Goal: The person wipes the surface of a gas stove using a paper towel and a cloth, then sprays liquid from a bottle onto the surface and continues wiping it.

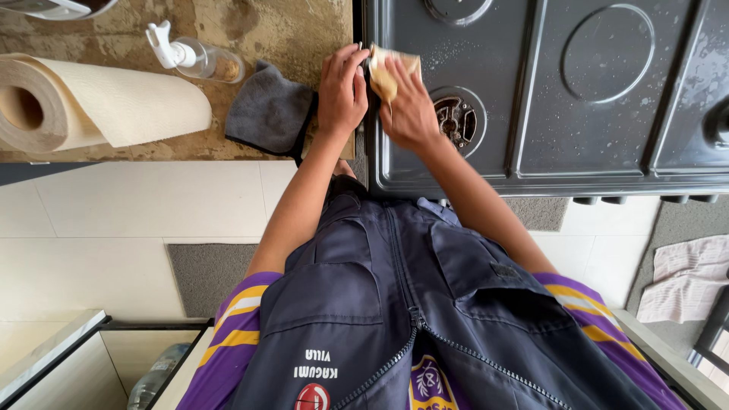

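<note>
Both hands (376, 95) on stove (547, 114)

Crumpled yellowish cloth (389, 70), damp-looking, pressed flat on dark wet stovetop (531, 99) — beside a burner (456, 118).

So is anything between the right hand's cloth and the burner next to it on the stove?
Nothing visible. The right hand presses the yellowish cloth on the stove top, and the open burner lies right beside that hand with only bare wet metal between. The left hand rests at the stove's edge, away from the burner.
</note>
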